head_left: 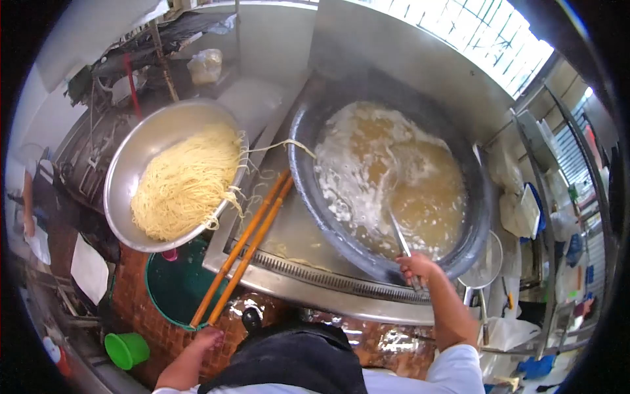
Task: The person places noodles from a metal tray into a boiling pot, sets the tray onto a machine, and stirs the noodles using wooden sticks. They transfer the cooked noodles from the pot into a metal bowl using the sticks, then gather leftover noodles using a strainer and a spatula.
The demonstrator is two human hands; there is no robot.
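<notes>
Your right hand is wrapped around a slim, long-handled silver metal utensil, just above the front rim of a big, round, dark-grey pot. The utensil slants away from you into cloudy, yellowish-brown liquid; its far end is under the surface, so you cannot make out its shape. White foam covers most of the pot's left half.

Your left hand is low, at the near ends of two long, orange-brown wooden sticks. Whether its fingers grasp them cannot be told from this angle. The sticks lie side by side across the front edge of the stainless-steel worktop, near its front left corner, and their far tips are by the pot's left rim.

At the worktop's left edge you have a wide, shiny, round metal bowl, tipped towards you and heaped with thin, pale-yellow noodles. Some strands hang over the bowl's right rim, and a few stretch across to the pot's left rim.

Below the bowl, a round, dark-green tub stands on the reddish tiled floor. A round wire-mesh strainer is just beside the pot's front right rim.
</notes>
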